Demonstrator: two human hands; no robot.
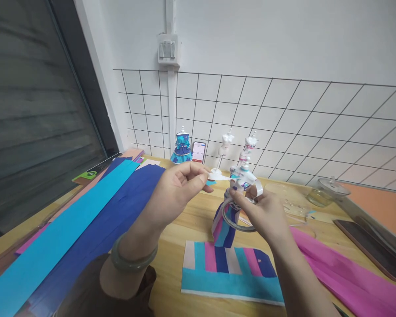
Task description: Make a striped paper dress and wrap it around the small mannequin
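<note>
My left hand [178, 187] is closed in a pinch on the end of a white strip [218, 177], which looks like a length of tape. My right hand [265, 211] grips a roll of tape [240, 227] by its ring, with a white loop curling beside the fingers. Just behind the roll stands a small dress form [241, 171] in a skirt [220, 229] striped pink, light blue and navy; the hand and roll partly cover it. A striped sheet [229, 264] with a turquoise band lies flat on the table below my hands.
Blue and turquoise sheets [119, 198] spread over the left side. Pink material [343, 268] and a dark tablet-like slab [372, 248] lie right. At the back stand a blue-dressed form [182, 147], a phone [198, 152] and a white form [226, 145]. A lidded glass jar [323, 193] sits right.
</note>
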